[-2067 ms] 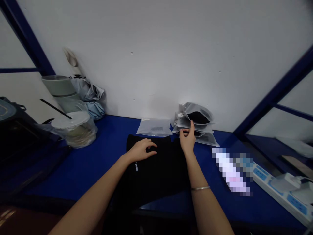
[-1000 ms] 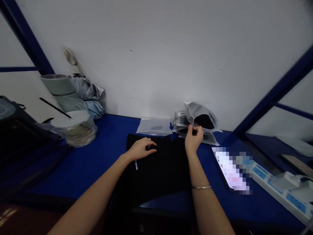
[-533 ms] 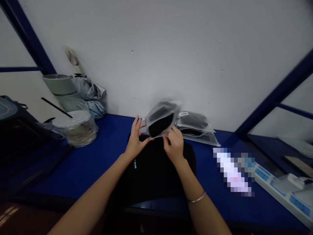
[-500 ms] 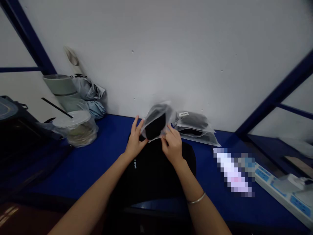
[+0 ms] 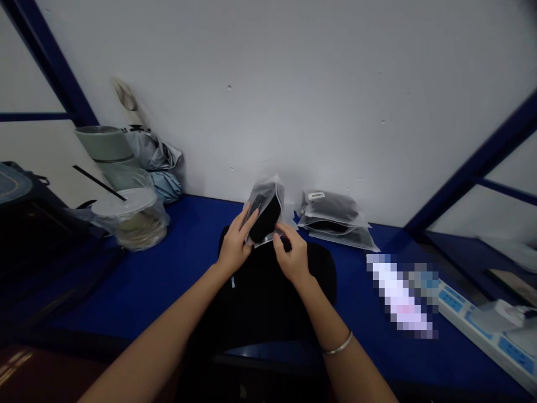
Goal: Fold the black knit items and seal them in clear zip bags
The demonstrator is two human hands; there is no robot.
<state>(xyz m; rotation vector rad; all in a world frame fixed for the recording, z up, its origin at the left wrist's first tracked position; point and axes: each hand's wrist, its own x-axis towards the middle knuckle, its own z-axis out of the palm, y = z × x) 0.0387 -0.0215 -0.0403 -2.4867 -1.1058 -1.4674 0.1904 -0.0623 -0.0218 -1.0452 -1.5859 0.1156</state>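
Note:
A frosted plastic bag (image 5: 268,187) with a dark folded item (image 5: 267,223) showing in its open mouth stands tilted up in front of the wall. My left hand (image 5: 235,243) grips the bag's left side, thumb below and fingers across the front. At the lower right edge of the mouth, my right hand (image 5: 294,254) has its thumb and forefinger curled together on the bag's rim. Beneath both hands lies a black piece of cloth (image 5: 272,305) with small white lettering on its left part.
More frosted bags (image 5: 338,218) with dark contents are stacked to the right. A lidded cup with a straw (image 5: 130,215), a green tumbler (image 5: 107,148) and an umbrella (image 5: 145,145) stand at left. A power strip (image 5: 482,324) runs along the right of the blue table (image 5: 180,240).
The bag has turned and shifted slightly left. My left fingers now lie over its front, and my right hand has slid a little lower along its edge.

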